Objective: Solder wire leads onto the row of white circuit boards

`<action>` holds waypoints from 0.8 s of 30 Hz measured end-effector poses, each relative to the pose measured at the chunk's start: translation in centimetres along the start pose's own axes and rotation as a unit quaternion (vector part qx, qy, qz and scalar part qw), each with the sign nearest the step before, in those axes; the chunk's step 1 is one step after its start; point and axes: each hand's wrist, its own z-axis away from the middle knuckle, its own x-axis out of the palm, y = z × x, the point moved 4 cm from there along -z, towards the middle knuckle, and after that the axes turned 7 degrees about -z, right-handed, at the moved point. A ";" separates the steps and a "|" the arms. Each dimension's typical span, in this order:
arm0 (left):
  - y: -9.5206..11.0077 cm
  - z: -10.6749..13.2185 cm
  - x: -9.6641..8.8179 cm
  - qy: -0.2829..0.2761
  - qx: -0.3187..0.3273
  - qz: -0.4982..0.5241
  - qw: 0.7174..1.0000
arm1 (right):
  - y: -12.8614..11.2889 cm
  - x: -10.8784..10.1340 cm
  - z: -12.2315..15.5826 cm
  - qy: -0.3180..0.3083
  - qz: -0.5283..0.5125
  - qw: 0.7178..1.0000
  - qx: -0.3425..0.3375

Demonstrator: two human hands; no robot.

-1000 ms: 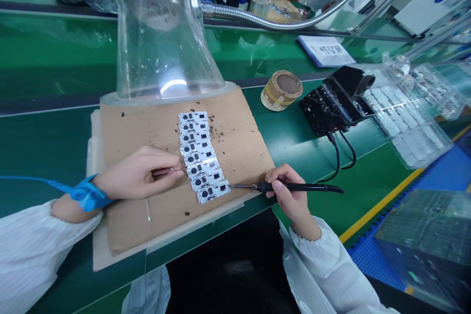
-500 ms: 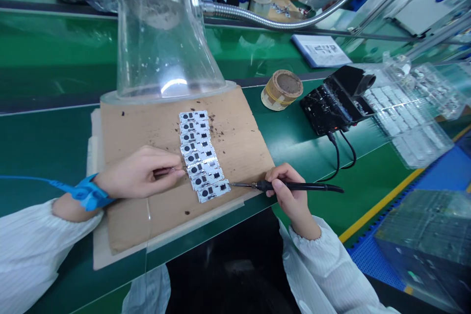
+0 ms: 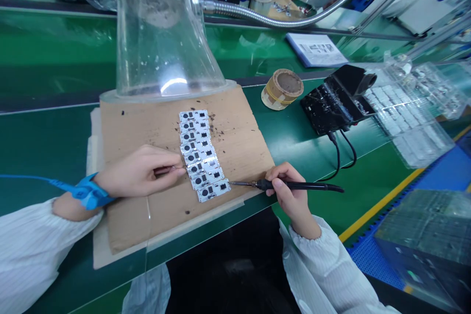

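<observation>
A strip of small white circuit boards [image 3: 201,154] lies on a brown cardboard sheet [image 3: 235,132]. My left hand [image 3: 142,174], with a blue wrist strap [image 3: 87,191], pinches a thin solder wire whose end meets the strip's left edge. A black soldering iron [image 3: 290,186] is gripped in my right hand [image 3: 289,191], its tip touching the nearest board's right edge.
A clear fume hood [image 3: 162,34] stands at the back of the cardboard. A tape roll [image 3: 282,89], a black soldering station [image 3: 336,98] with cables and clear trays of parts [image 3: 408,113] lie to the right. Another person works across the green belt [image 3: 55,54].
</observation>
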 end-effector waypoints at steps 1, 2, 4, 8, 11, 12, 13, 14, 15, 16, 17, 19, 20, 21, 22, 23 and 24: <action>0.0 0.0 0.0 0.001 0.001 -0.001 1.000 | -0.1 0.0 0.0 0.000 0.000 1.000 0.000; 0.0 0.0 0.0 0.003 0.003 -0.002 1.000 | -0.1 0.1 0.0 0.000 0.001 1.000 -0.001; -0.1 0.0 0.0 0.007 0.007 -0.003 1.000 | -0.2 0.1 -0.1 -0.001 0.001 1.000 -0.002; -0.1 0.0 0.0 0.010 0.011 -0.006 1.000 | -0.2 0.2 -0.1 -0.002 0.000 1.000 -0.004; -0.1 -0.1 0.0 0.011 0.014 -0.010 1.000 | -0.1 0.1 -0.1 0.000 -0.004 1.000 -0.002; 0.0 -0.1 -0.1 0.012 0.016 -0.010 1.000 | -0.1 0.1 -0.1 0.001 -0.004 1.000 -0.001; 0.0 -0.2 -0.1 0.013 0.016 -0.010 1.000 | 0.0 0.1 -0.1 0.004 -0.004 1.000 0.000; 0.0 -0.2 -0.1 0.011 0.014 -0.010 1.000 | 0.0 0.1 0.0 0.006 -0.002 1.000 0.000; 0.0 -0.2 -0.1 0.006 0.008 -0.012 1.000 | 0.0 0.1 0.0 0.009 -0.001 1.000 0.001; 0.0 -0.2 -0.1 0.001 0.003 -0.013 1.000 | 0.0 0.1 0.0 0.010 0.000 1.000 0.002; -0.1 -0.2 0.0 -0.006 -0.002 -0.014 1.000 | 0.0 0.1 0.0 0.012 0.000 1.000 0.003; -0.1 -0.1 0.0 -0.018 -0.010 -0.016 1.000 | 0.1 0.0 0.0 0.013 0.002 1.000 0.006; -0.1 0.0 0.0 -0.020 -0.011 -0.017 1.000 | 0.1 0.0 0.0 0.013 0.003 1.000 0.008; -0.1 0.0 0.0 -0.019 -0.010 -0.017 1.000 | 0.1 0.1 0.0 0.014 0.004 1.000 0.009; -0.1 0.0 0.0 -0.016 -0.008 -0.018 1.000 | 0.1 0.1 0.0 0.014 0.004 1.000 0.010; -0.1 0.0 -0.1 -0.015 -0.010 -0.019 1.000 | 0.1 0.1 0.0 0.014 0.003 1.000 0.010; -0.1 0.0 -0.1 -0.012 -0.009 -0.019 1.000 | 0.0 0.1 0.0 0.014 0.002 1.000 0.009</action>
